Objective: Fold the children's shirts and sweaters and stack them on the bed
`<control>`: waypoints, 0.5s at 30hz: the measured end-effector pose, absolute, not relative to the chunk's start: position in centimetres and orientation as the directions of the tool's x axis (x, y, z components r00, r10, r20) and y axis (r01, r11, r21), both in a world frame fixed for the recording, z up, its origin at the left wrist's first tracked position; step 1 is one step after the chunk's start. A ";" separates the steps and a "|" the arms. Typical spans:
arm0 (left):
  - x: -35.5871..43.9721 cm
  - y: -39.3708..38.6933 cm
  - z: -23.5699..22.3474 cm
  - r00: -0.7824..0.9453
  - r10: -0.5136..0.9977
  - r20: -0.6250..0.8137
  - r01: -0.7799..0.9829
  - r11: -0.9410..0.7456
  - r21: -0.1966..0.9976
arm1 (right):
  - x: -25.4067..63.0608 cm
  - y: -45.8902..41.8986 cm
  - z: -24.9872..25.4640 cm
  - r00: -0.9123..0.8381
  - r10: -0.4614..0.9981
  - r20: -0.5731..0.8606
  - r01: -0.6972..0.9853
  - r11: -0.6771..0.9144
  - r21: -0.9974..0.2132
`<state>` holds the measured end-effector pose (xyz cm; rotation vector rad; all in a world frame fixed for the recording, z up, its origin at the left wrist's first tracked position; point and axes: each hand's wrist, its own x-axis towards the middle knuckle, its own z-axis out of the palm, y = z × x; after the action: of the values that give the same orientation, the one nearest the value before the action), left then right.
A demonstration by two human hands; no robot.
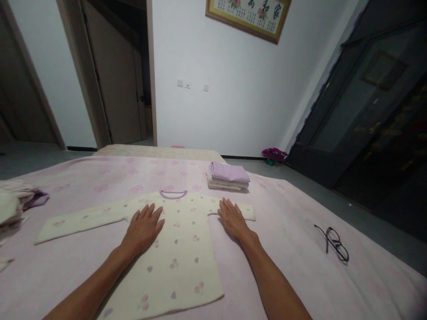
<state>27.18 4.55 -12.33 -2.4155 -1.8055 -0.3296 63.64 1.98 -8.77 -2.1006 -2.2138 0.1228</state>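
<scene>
A cream long-sleeved top with small hearts and cherries lies spread flat, its lilac-trimmed neckline pointing away from me. My left hand rests palm down on its left chest, near where that sleeve begins, fingers stretched out. On the right sleeve, close to the armpit, my right hand lies flat with its fingers extended. The left sleeve reaches straight out to the side. Neither hand grips the cloth. Part of the top's lower left is hidden under my left forearm.
A pink flowered sheet covers the surface. Behind the right sleeve sits a stack of folded clothes, lilac on top. Loose clothes are heaped at the left edge. Black-framed glasses lie at the right.
</scene>
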 end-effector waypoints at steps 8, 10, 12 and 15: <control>27.4 4.3 -11.8 0.268 0.936 0.227 0.954 -0.290 0.074 | 65.6 2.8 -9.4 0.257 0.966 -0.014 0.965 -0.258 -0.042; 27.5 4.3 -11.8 0.264 0.937 0.229 0.955 -0.288 0.076 | 64.8 2.9 -9.1 0.269 0.963 0.005 0.963 -0.269 -0.035; 27.5 4.4 -11.9 0.262 0.937 0.231 0.955 -0.287 0.079 | 63.0 3.0 -8.4 0.183 0.983 0.017 0.982 -0.182 -0.044; 27.4 4.4 -11.9 0.259 0.937 0.236 0.955 -0.285 0.083 | 59.1 3.7 -7.3 -0.077 0.997 0.016 0.994 0.078 -0.083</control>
<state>27.39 4.39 -11.86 -2.4315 -1.8303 -0.3683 59.14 3.71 -7.27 -2.0868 -2.2550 0.0767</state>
